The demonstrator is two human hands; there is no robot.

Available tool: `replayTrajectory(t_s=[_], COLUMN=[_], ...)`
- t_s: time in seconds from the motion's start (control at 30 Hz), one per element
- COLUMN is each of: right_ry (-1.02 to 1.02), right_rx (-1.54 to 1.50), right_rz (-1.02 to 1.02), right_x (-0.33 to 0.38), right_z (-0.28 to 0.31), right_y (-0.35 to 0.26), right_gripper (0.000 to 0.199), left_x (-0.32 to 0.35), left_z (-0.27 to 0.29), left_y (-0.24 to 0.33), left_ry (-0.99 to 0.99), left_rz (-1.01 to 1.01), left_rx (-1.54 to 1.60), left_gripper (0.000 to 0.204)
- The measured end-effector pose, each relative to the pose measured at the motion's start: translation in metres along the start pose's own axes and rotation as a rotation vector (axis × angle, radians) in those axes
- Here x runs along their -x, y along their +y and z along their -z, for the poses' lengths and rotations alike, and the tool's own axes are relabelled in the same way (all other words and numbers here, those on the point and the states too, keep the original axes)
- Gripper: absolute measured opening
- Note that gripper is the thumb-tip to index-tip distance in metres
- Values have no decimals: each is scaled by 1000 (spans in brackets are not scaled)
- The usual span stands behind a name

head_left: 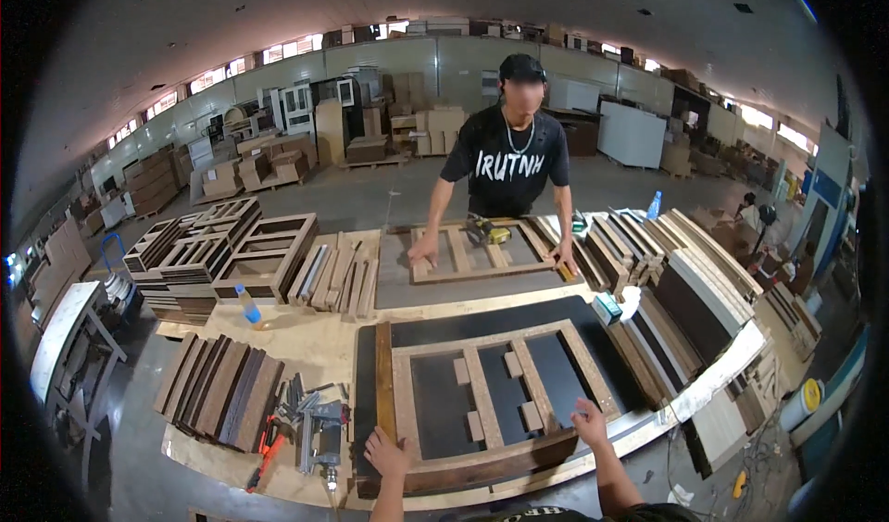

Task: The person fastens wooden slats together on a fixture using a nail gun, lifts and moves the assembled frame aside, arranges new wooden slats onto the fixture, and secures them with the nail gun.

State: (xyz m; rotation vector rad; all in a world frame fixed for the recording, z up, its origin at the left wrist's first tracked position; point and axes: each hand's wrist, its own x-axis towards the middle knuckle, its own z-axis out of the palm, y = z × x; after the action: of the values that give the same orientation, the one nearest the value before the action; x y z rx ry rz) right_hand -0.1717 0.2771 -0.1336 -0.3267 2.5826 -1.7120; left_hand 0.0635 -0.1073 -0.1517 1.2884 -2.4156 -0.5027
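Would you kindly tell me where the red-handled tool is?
In the head view, the red-handled tool lies at lower left, between the board stack and the grey tool.

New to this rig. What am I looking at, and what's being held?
No machine here, just a person's two bare hands. The one picture comes from a wide fisheye camera worn on the head, looking down, so straight edges bend. The left hand rests at the near-left corner of a wooden frame lying on a black board. The right hand is by the near-right corner; whether it holds anything small, I can't tell. Upright boards stand leftward; opposite, a co-worker has both hands at another frame.
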Motion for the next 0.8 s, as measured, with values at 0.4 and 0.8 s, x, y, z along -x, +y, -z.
replayTrajectory(t_s=[0.4, 0.8], right_ry=[131, 140], right_rx=[748, 610], right_rz=[-292, -154], right_x=[-73, -87], right_z=[23, 44], right_y=[-25, -3], right_gripper=[89, 64], left_x=[2, 10], left_z=[21, -7], left_y=[45, 36], left_ry=[-99, 105], left_rz=[14, -55], left_rx=[-206, -204], left_gripper=[84, 77])
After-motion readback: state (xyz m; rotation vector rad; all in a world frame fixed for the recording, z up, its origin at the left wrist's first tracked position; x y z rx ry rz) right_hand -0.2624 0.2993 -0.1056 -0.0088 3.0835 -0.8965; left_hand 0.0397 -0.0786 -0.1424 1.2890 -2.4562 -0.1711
